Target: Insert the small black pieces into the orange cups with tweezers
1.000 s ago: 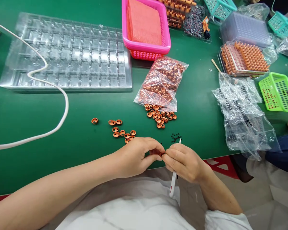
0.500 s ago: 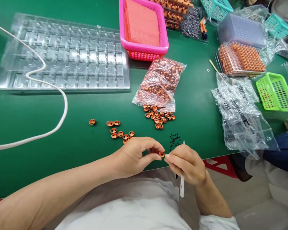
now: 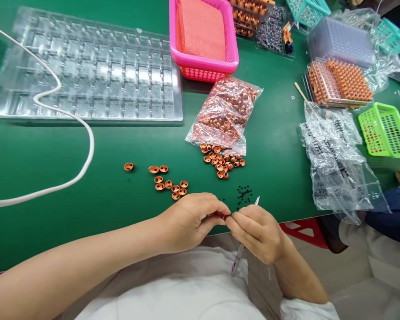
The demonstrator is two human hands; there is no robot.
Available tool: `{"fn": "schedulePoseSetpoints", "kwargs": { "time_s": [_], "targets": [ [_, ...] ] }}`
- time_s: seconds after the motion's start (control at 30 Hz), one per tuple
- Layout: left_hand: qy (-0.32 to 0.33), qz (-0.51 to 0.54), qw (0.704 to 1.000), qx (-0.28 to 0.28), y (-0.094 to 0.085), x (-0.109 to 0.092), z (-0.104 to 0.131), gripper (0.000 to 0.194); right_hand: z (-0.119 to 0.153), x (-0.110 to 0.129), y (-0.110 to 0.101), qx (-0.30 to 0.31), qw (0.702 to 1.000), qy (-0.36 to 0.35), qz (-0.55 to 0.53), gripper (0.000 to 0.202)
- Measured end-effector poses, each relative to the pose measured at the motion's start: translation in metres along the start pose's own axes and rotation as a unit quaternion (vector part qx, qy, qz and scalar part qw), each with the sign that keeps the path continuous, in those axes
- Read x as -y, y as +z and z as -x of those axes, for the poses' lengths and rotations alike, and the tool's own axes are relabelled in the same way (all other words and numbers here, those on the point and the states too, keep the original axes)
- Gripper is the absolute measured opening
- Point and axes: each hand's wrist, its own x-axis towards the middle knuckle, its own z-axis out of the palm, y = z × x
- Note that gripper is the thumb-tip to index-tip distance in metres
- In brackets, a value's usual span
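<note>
Thumb and fingers of my left hand pinch a small copper-coloured cup-shaped part, now almost wholly hidden by the fingertips. Against it press the closed fingertips of my right hand, which also holds white tweezers slanting through the palm, tips up. Several tiny black pieces lie scattered on the table just beyond my right hand. Loose copper-coloured cups with dark holes lie beyond my left wrist. A denser pile of the same cups spills out below a clear bag full of them.
A clear moulded tray takes up the back left, with a white cable across it. A pink basket holds orange-pink sheets. To the right are crumpled plastic bags, a green basket and orange parts. A person's dark sleeve shows at far right.
My fingertips have come together over the cup, which was in plain sight between the hands before. The tweezers have swung, their lower end now further left. The view has shifted slightly.
</note>
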Motion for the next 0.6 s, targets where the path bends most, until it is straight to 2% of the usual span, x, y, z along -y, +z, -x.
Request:
{"fn": "schedulePoseSetpoints", "kwargs": {
  "time_s": [0.6],
  "targets": [
    [0.000, -0.004, 1.000, -0.005, 0.0048, -0.0006, 0.0009, 0.014, 0.0066, -0.0033, 0.0091, -0.028, 0.999, -0.019, -0.003, 0.030]
  ]
}}
